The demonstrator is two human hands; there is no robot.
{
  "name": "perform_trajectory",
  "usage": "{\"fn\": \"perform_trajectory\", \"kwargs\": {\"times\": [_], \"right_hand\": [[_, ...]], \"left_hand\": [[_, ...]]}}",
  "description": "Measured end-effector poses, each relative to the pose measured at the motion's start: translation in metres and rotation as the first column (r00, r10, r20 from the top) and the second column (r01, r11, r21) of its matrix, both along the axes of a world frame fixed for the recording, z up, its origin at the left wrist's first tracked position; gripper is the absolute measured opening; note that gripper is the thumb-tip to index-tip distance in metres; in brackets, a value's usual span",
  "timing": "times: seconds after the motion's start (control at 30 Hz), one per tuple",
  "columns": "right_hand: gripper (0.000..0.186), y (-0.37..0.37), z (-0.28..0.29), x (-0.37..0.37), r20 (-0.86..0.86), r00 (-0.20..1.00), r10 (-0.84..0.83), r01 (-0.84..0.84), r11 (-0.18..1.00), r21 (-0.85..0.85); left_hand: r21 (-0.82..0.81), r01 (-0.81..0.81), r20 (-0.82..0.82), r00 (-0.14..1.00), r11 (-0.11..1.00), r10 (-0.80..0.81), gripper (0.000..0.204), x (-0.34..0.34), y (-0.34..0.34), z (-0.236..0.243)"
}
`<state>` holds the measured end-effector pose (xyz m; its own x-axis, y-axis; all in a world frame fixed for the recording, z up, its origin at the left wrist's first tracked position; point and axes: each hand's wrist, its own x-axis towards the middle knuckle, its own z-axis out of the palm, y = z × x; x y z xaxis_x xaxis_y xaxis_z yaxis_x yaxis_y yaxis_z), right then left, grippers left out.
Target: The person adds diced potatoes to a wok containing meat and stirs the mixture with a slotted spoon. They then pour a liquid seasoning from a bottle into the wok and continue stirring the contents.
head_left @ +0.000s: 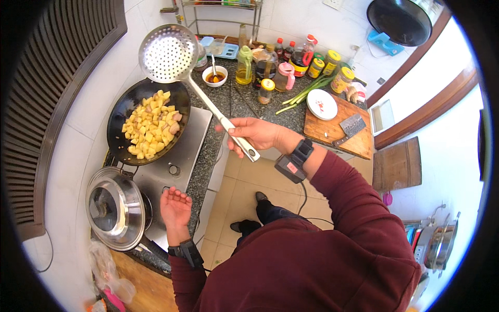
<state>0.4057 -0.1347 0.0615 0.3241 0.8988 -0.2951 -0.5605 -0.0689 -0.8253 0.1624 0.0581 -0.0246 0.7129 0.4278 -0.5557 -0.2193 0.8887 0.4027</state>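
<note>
My right hand is closed round the pale handle of a metal skimmer, whose perforated round bowl is raised at the far left, above and beyond the wok. In the black wok on the stove lie many diced yellow potato pieces, with some pinkish-brown bits among them. My left hand is palm up at the stove's front edge, its fingers slightly bent and holding nothing. Beside it, to the left, a pan with a steel-rimmed glass lid sits on the nearer burner.
Along the back counter stand a white bowl of dark sauce, an oil bottle, a pink jug and several jars. A cutting board holds a white plate and a cleaver, with green onions alongside. A plastic bag lies near left.
</note>
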Motion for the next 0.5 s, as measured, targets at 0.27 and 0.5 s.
{"fn": "perform_trajectory", "kwargs": {"times": [0.27,0.5], "right_hand": [[0.035,-0.126,-0.021,0.044,0.683,0.73,-0.024,0.381,0.844,-0.377],[0.03,-0.299,-0.051,0.085,0.816,0.577,0.008,0.592,0.685,-0.425]], "left_hand": [[0.1,0.012,-0.031,0.999,0.995,-0.009,0.017,0.014,-0.029,0.016],[0.091,0.074,-0.015,0.997,0.993,-0.073,0.017,0.059,-0.099,0.014]]}}
